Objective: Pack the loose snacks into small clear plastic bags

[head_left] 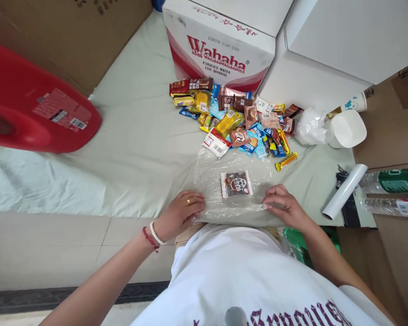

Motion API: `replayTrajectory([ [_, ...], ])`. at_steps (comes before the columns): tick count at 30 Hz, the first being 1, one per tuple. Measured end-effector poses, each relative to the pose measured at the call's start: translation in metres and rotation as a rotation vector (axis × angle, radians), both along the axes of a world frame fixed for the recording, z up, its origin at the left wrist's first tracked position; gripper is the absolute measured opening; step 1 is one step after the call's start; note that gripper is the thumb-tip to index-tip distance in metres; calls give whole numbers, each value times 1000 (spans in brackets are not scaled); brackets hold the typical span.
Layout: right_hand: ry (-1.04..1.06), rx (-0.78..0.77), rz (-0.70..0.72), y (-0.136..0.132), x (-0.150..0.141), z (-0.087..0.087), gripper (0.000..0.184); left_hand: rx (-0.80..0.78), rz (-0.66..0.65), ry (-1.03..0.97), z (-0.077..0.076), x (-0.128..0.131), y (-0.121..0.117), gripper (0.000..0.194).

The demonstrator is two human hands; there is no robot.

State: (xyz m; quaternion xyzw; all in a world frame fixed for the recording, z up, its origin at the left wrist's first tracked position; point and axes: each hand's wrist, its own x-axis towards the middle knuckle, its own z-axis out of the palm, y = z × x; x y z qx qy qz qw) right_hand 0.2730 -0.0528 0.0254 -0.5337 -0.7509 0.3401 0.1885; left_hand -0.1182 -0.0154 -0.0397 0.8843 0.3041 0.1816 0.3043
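A thin sheet of clear plastic film (211, 181) lies spread on the cloth in front of me. On top of it rests a small snack packet (236, 184) with a dark window and white ends. My left hand (182, 212), wearing a ring, has its fingers closed on the near left edge of the film. At the near right corner, my right hand (285, 206) pinches the film between thumb and fingers. Just beyond the sheet is a pile of wrapped snacks (229, 122), touching or overlapping its far edge.
Behind the snacks stands a Wahaha water carton (221, 50). A large red jug (37, 99) is at left. To the right are a crumpled plastic bag (311, 127), a white cup (348, 129), a white roll (345, 192) and two plastic bottles (391, 181).
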Motion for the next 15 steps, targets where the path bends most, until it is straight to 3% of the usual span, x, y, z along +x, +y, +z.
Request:
replayTrajectory([
  [4, 120, -112, -16, 43, 10, 13, 25, -89, 211, 34, 15, 16, 33, 34],
  [8, -4, -257, -93, 83, 20, -1, 36, -84, 441, 278, 19, 39, 61, 30],
  [10, -150, -192, -105, 98, 20, -9, 30, -24, 540, 365, 14, 48, 67, 23],
  [12, -267, -35, -104, 112, 13, -13, 25, 29, 635, 349, 7, 54, 68, 24],
  [15, -320, 148, -39, 131, -13, -13, 27, 34, 768, 228, -1, 59, 64, 43],
])
